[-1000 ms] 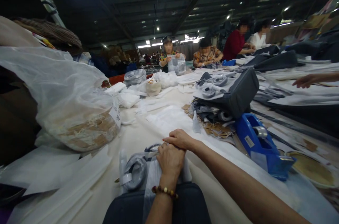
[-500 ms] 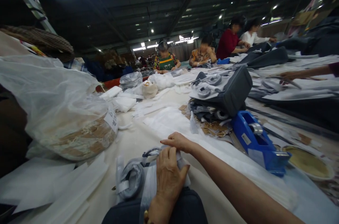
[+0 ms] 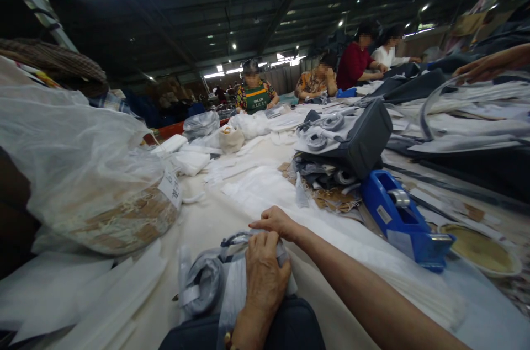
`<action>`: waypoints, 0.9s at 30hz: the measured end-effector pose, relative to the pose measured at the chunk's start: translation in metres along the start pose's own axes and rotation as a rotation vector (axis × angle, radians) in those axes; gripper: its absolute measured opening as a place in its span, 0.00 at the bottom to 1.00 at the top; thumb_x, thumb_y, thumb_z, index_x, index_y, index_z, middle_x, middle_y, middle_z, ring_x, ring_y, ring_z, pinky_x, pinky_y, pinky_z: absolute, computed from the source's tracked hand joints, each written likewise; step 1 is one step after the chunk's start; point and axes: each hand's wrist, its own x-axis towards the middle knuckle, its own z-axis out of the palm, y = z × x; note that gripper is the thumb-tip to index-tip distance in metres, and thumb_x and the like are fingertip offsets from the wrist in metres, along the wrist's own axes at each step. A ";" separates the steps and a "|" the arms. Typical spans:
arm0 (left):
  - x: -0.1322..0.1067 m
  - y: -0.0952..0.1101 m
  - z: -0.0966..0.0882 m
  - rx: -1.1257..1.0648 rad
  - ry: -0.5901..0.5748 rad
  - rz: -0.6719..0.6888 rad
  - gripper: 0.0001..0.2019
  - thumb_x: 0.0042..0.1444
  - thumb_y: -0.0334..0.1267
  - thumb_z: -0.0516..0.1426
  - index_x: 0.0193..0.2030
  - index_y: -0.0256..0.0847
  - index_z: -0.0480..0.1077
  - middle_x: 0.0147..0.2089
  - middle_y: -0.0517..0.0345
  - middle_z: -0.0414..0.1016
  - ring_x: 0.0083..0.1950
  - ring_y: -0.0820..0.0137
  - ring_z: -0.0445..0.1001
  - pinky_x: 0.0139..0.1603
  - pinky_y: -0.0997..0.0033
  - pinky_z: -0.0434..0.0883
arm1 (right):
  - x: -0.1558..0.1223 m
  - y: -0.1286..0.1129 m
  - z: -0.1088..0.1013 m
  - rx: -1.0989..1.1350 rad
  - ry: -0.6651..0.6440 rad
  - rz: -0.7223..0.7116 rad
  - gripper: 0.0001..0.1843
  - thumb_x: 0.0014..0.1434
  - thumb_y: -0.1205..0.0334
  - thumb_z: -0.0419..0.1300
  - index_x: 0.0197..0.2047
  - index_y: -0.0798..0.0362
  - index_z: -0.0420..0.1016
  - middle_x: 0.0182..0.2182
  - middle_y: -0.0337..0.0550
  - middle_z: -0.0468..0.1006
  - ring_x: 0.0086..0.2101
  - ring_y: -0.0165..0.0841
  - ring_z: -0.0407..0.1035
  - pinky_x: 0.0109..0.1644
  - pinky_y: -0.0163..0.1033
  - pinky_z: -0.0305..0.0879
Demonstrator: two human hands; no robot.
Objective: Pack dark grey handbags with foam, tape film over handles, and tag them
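Note:
A dark blue-grey bag (image 3: 296, 323) lies at the bottom centre. On it rest a coiled grey strap (image 3: 203, 284) in clear plastic and white wrapping. My left hand (image 3: 265, 272) is curled over a second plastic-wrapped strap bundle (image 3: 282, 253), thumb along its right side. Its fingertips are bent over the far edge. My right hand (image 3: 276, 223) reaches in from the right, just beyond the left fingers. Its index finger points left and the other fingers are folded at the bundle's far end. What they grip is hidden.
A blue tape dispenser (image 3: 397, 217) stands at the right beside a round yellowish tin (image 3: 480, 249). Behind it is a stacked grey bag (image 3: 368, 137). A large translucent sack (image 3: 83, 162) fills the left. Co-workers sit at the back; another person's hand (image 3: 484, 67) lifts a grey strip.
My hands stay nearly in place on the bundle. At the far right, another person's hand has risen with the grey strip. The view has shifted slightly.

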 end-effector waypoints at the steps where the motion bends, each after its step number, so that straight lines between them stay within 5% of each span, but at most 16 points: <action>1: -0.001 0.000 0.000 0.002 -0.007 0.014 0.11 0.45 0.26 0.57 0.37 0.41 0.68 0.40 0.54 0.69 0.47 0.58 0.64 0.48 0.59 0.64 | 0.001 0.000 0.001 -0.001 0.007 -0.005 0.15 0.61 0.53 0.58 0.38 0.59 0.72 0.34 0.38 0.74 0.33 0.32 0.71 0.35 0.38 0.70; 13: -0.009 -0.006 0.005 -0.049 0.138 0.109 0.14 0.45 0.23 0.56 0.40 0.38 0.69 0.38 0.52 0.69 0.45 0.58 0.65 0.48 0.58 0.66 | 0.001 -0.009 -0.001 -0.036 0.041 -0.037 0.17 0.61 0.51 0.58 0.35 0.58 0.72 0.31 0.36 0.73 0.30 0.30 0.70 0.33 0.36 0.69; 27: -0.013 -0.007 0.000 -0.104 0.015 0.095 0.11 0.46 0.21 0.53 0.34 0.39 0.68 0.37 0.54 0.69 0.44 0.60 0.64 0.47 0.59 0.66 | 0.006 -0.002 0.004 0.003 0.112 -0.023 0.15 0.61 0.52 0.58 0.37 0.58 0.72 0.33 0.37 0.74 0.32 0.31 0.70 0.34 0.38 0.69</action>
